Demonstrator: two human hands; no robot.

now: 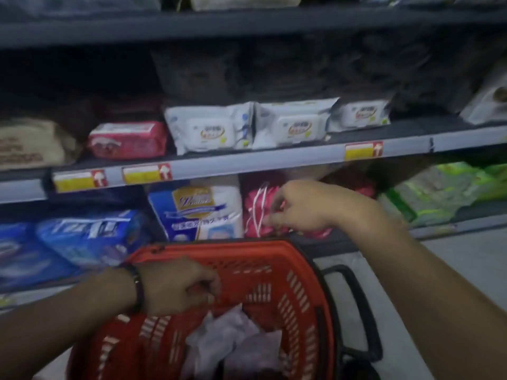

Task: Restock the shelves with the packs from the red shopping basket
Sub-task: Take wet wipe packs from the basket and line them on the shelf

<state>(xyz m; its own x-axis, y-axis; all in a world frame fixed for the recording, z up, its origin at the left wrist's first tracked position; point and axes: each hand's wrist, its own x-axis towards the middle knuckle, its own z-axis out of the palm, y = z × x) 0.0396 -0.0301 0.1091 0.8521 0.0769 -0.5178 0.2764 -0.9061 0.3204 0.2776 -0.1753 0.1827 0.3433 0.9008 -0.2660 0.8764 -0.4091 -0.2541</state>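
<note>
Shelving of grey metal (247, 165) already carries many packs, so I judge restocking under way, not finished. Below it my red slatted plastic shopping basket (274, 270) holds several pale, crinkly soft packs (227, 338) yet to shelve. My left hand (175, 286) curls round the basket's near rim; my right hand (299, 207) pinches a pink soft pack with white cord loops (258, 212) on the lower shelf.
</note>
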